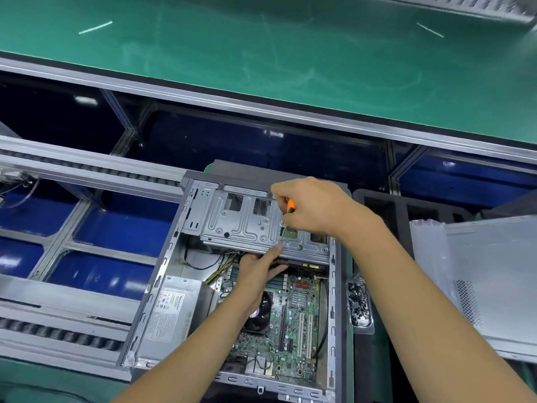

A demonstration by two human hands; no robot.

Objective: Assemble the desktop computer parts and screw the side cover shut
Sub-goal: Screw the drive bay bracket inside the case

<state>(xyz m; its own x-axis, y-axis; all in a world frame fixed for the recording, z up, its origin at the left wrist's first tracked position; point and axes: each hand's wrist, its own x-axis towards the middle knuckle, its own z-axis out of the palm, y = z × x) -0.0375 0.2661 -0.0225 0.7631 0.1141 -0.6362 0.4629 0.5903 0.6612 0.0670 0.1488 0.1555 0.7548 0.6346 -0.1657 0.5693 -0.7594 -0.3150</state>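
An open desktop case (162, 274) lies on its side in front of me, showing the green motherboard (293, 321), the grey power supply (171, 309) and a metal drive cage (241, 222) at the far end. My right hand (308, 207) grips an orange-handled screwdriver (290, 205), its tip down on the right part of the drive cage. Over the motherboard my left hand (258, 274) reaches forward, its straight fingers touching the cage's front edge. The grey side cover (494, 280) lies to the right of the case.
A small clear tray of black screws (359, 303) sits just right of the case, beside black foam packing (401, 216). A roller conveyor frame (72, 175) with blue panels runs on the left. A green belt (261, 48) stretches across the far side.
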